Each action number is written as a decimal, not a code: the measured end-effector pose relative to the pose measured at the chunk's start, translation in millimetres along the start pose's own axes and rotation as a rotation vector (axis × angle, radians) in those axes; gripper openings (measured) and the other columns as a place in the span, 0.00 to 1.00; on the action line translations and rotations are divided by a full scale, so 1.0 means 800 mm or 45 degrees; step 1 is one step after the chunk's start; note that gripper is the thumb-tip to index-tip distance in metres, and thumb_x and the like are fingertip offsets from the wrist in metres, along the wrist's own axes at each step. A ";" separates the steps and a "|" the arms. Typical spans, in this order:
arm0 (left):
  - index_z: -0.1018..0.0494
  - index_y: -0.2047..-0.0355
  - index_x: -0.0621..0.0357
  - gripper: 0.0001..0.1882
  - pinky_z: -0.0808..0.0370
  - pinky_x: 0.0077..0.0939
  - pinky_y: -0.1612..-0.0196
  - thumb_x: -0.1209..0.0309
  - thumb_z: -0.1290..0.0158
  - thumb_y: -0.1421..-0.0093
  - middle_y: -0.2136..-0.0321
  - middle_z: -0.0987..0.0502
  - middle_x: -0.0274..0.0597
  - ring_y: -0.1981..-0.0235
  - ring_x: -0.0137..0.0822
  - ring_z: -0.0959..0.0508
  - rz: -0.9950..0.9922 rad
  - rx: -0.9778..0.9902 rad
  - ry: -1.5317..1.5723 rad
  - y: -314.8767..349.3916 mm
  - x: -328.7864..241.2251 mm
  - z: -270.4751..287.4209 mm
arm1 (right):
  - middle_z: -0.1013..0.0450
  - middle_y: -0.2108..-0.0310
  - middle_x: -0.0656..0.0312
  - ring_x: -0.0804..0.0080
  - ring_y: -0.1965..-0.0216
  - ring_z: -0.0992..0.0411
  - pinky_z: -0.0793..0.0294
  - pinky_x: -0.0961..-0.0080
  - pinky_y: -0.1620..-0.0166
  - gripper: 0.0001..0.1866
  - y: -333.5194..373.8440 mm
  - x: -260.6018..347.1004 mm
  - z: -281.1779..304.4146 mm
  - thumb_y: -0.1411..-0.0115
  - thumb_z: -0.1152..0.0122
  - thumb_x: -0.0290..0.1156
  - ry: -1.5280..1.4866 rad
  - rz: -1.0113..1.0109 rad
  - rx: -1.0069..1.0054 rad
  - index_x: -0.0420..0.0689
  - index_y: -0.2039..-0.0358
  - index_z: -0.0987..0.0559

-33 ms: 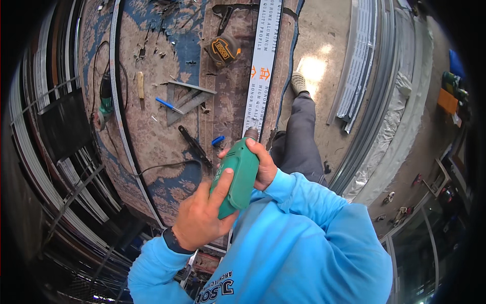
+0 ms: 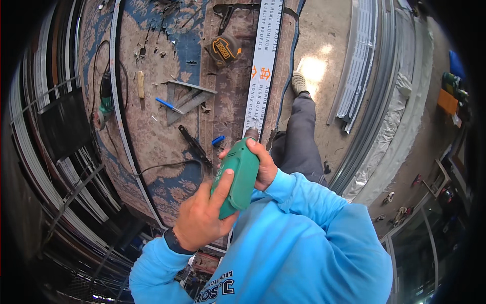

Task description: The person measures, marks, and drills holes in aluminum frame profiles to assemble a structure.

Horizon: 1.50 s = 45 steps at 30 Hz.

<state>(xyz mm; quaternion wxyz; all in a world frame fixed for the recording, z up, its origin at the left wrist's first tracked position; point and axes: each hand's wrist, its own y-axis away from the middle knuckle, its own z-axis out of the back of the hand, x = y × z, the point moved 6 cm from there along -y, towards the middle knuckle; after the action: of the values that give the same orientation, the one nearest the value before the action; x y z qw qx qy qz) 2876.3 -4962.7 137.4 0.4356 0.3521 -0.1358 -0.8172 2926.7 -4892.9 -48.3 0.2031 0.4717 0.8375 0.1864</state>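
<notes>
A green power drill (image 2: 240,177) is gripped between both my hands, its chuck end over a long aluminium profile (image 2: 264,66) covered in white printed film. My left hand (image 2: 204,209) is wrapped about the rear of the drill, fingers along its upper casing. Around the front of the body closes my right hand (image 2: 264,164), thumb near the chuck. The drill's tip meets the film or hovers just over it; I cannot tell which. Left of the profile lie a blue pen cap (image 2: 218,140), a black flat tool (image 2: 194,145) and a metal set square (image 2: 190,104).
A patterned carpet (image 2: 147,66) covers the work surface. On it lie a tape measure (image 2: 223,50), a blue pen (image 2: 169,105), a wooden stick (image 2: 140,85) and a green angle grinder (image 2: 105,101) with a cord. Bundled profiles (image 2: 360,61) line the floor at right; racked profiles (image 2: 35,121) stand left.
</notes>
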 end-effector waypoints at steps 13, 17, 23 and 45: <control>0.38 0.24 0.54 0.52 0.16 0.43 0.65 0.65 0.27 0.47 0.57 0.24 0.57 0.65 0.55 0.15 -0.013 -0.142 0.065 0.011 0.007 -0.029 | 0.19 0.48 0.49 0.58 0.50 0.18 0.18 0.56 0.42 0.33 -0.006 -0.005 0.023 0.31 0.41 0.62 0.046 -0.014 -0.024 0.41 0.48 0.23; 0.35 0.26 0.58 0.48 0.15 0.44 0.58 0.67 0.26 0.45 0.54 0.19 0.55 0.60 0.57 0.13 0.090 -0.050 0.071 -0.006 0.008 -0.027 | 0.20 0.45 0.48 0.51 0.44 0.20 0.18 0.48 0.42 0.30 -0.010 0.005 0.026 0.27 0.44 0.62 0.104 0.039 -0.134 0.46 0.45 0.22; 0.33 0.29 0.64 0.42 0.17 0.39 0.46 0.67 0.28 0.41 0.46 0.16 0.56 0.48 0.45 0.13 0.090 0.024 0.509 -0.054 0.079 0.066 | 0.22 0.40 0.57 0.64 0.40 0.22 0.18 0.55 0.43 0.37 -0.031 0.010 -0.037 0.26 0.50 0.70 -0.051 0.117 0.026 0.50 0.38 0.24; 0.33 0.29 0.63 0.45 0.16 0.44 0.49 0.67 0.25 0.44 0.45 0.19 0.66 0.47 0.60 0.14 0.099 0.055 0.248 -0.020 0.033 0.051 | 0.18 0.51 0.49 0.58 0.46 0.19 0.23 0.57 0.36 0.41 -0.014 0.001 -0.042 0.28 0.45 0.67 -0.022 -0.061 -0.236 0.35 0.46 0.19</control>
<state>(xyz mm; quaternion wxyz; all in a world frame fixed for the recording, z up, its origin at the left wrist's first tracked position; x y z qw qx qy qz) 2828.1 -4978.3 145.8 0.4704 0.4336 -0.1238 -0.7585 2901.1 -4901.7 -25.8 0.2574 0.4322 0.8260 0.2543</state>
